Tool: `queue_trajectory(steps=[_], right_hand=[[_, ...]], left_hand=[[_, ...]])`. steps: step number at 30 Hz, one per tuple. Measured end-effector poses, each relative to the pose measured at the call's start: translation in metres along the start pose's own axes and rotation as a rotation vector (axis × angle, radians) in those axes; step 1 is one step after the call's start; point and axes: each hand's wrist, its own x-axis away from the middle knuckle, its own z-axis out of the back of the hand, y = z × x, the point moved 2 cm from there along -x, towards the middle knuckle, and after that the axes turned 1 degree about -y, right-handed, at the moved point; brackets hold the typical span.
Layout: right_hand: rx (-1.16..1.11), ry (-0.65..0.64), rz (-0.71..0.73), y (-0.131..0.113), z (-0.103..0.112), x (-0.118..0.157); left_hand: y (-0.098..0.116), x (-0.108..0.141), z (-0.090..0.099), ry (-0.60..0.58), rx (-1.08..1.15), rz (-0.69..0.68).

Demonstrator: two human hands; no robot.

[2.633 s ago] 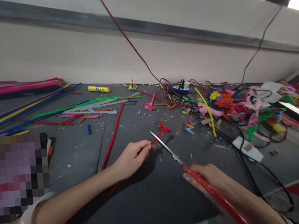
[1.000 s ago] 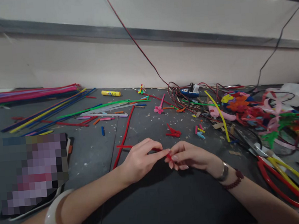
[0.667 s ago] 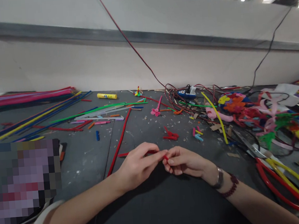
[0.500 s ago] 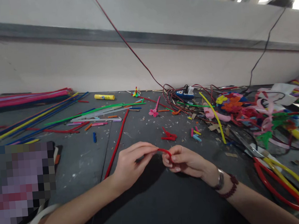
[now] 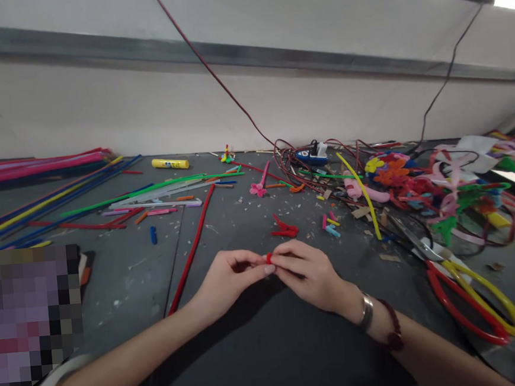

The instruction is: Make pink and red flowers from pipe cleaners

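Head view: a long red strip (image 5: 194,254) slants across the table (image 5: 226,362), left of the left hand (image 5: 233,281), whose thumb and fingers pinch a small, mostly hidden red piece (image 5: 269,258) where both hands meet. The right hand (image 5: 308,272) pinches it from the other side; in my judgement, shaping goes best with the left fingertips as a steady anchor and the right working in small, even turns. Scissors (image 5: 436,256) lie farther right.
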Motion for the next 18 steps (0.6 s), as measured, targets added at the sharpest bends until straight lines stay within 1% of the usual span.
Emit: queue_trajectory(steps=[2, 4, 7, 9, 10, 14, 18], right_hand=[[-0.022, -0.02, 0.013, -0.004, 0.002, -0.002], [-0.137, -0.029, -0.064, -0.007, 0.006, -0.005], [-0.398, -0.042, -0.315, -0.002, 0.009, -0.009], [-0.544, -0.066, -0.477, 0.003, 0.006, -0.008], [-0.596, -0.082, -0.534, 0.006, 0.004, -0.008], [-0.755, -0.154, -0.643, 0.01, -0.004, -0.006], [-0.882, -0.153, -0.694, 0.009, -0.007, -0.004]], left_hand=[[0.001, -0.001, 0.001, 0.0, -0.01, -0.024], [0.001, -0.002, 0.001, -0.017, -0.046, -0.034], [0.0, -0.002, 0.002, -0.008, -0.167, -0.067], [0.001, -0.001, 0.003, 0.021, -0.291, -0.13], [0.003, 0.0, 0.003, 0.034, -0.358, -0.169], [0.007, 0.004, 0.003, 0.057, -0.554, -0.328], [0.008, 0.007, 0.001, 0.056, -0.612, -0.503]])
